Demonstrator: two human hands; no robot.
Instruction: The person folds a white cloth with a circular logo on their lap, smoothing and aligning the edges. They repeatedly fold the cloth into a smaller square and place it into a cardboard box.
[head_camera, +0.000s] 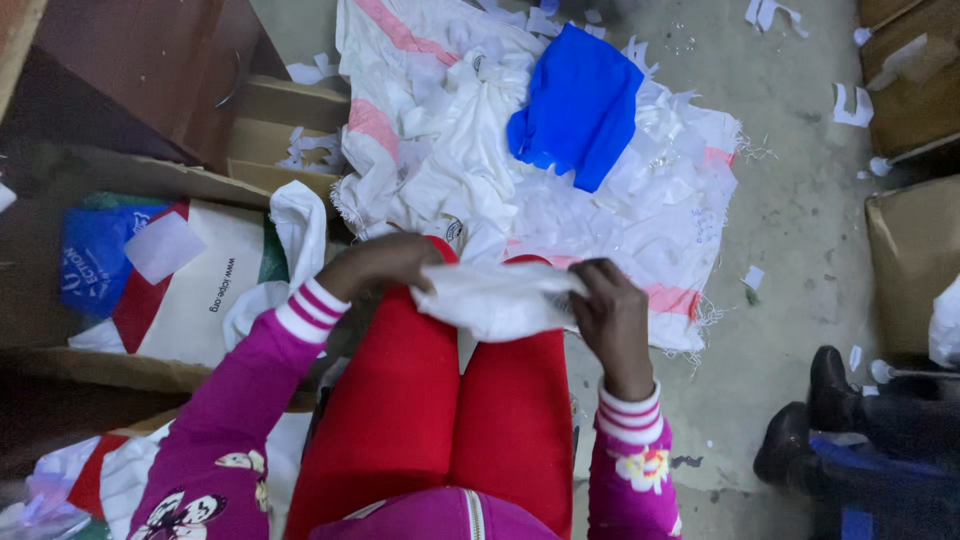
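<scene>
White cloth (500, 298) looks light and floppy; I clamp its two ends, left hand (378, 262) and right hand (612, 310) fingers closed on it

Beyond the red trousers (430, 400), a bright blue cloth (580, 105) is lying on white, pink-striped sacking (670, 230); magenta sleeves (240, 390) are showing white stripes.

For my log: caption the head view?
Both hands hold a crumpled white cloth piece over red-trousered knees.
</scene>
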